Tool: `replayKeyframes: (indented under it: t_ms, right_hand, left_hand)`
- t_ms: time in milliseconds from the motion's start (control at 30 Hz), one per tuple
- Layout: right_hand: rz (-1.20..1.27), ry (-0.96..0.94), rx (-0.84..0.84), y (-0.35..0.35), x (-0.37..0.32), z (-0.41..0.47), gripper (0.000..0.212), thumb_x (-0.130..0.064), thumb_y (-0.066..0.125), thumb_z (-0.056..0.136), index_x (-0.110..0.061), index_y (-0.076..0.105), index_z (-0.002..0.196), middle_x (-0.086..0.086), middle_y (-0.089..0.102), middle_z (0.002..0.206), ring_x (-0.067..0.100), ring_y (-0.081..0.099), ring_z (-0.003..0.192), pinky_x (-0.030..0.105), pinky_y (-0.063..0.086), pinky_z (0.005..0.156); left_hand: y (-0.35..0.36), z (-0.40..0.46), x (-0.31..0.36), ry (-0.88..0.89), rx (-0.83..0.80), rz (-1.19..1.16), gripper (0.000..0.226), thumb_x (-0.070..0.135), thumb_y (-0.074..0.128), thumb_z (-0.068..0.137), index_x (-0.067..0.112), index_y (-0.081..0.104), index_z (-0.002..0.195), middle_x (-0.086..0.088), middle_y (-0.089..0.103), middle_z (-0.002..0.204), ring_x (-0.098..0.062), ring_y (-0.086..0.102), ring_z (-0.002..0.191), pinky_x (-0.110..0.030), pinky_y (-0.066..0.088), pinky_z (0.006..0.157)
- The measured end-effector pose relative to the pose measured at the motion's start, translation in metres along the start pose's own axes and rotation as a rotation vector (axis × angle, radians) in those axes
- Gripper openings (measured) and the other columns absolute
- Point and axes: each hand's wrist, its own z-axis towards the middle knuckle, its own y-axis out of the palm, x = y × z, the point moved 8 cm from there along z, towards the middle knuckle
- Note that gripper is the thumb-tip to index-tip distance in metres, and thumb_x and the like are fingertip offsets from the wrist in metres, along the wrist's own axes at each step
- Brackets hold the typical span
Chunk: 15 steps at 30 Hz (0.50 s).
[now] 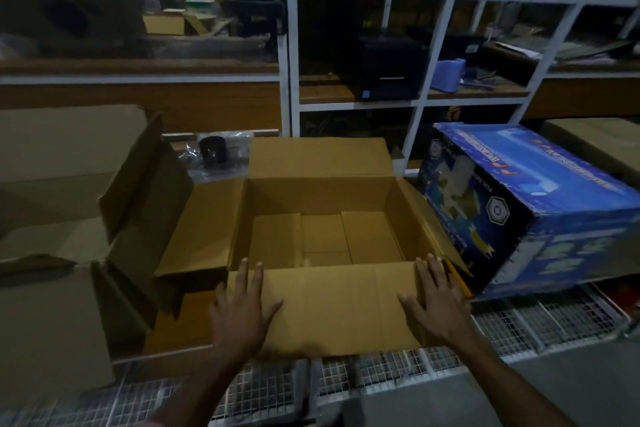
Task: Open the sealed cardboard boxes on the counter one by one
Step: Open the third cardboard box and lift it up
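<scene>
Two boxes look opened already: at the counter's left edge a brown box (52,253) stands with flaps up, and the middle box (322,236) gapes, all four flaps spread and only its folded bottom panels showing inside. Left hand (242,308) and right hand (440,298) press its near flap (339,305) flat, fingers straight and spread; something yellow lies just beside the right hand. Toward the right edge the blue box (530,215) lies on its side, seemingly unopened, probably next.
</scene>
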Motion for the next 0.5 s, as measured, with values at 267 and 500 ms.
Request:
replayKeyframes:
  t_ms: [267, 500]
  right_hand:
    - [0.047, -0.152, -0.068, -0.006, 0.001, 0.056, 0.128, -0.105, 0.042, 0.053, -0.041, 0.012, 0.159, -0.010, 0.002, 0.169, 0.039, 0.011, 0.152, 0.061, 0.017, 0.118]
    - [0.160, -0.114, 0.095, -0.011, -0.016, 0.066, 0.100, -0.089, 0.070, 0.052, -0.022, 0.059, 0.125, -0.001, 0.045, 0.117, 0.031, 0.027, 0.127, 0.047, 0.038, 0.094]
  left_hand:
    - [0.012, 0.042, -0.004, 0.124, -0.128, -0.023, 0.109, 0.090, 0.051, 0.070, 0.040, 0.008, 0.157, 0.009, -0.009, 0.167, -0.049, 0.004, 0.146, -0.065, 0.030, 0.114]
    - [0.009, 0.057, -0.004, 0.165, 0.012, -0.086, 0.083, 0.067, 0.072, 0.075, 0.028, 0.042, 0.141, 0.002, 0.027, 0.157, -0.042, 0.017, 0.137, -0.062, 0.046, 0.100]
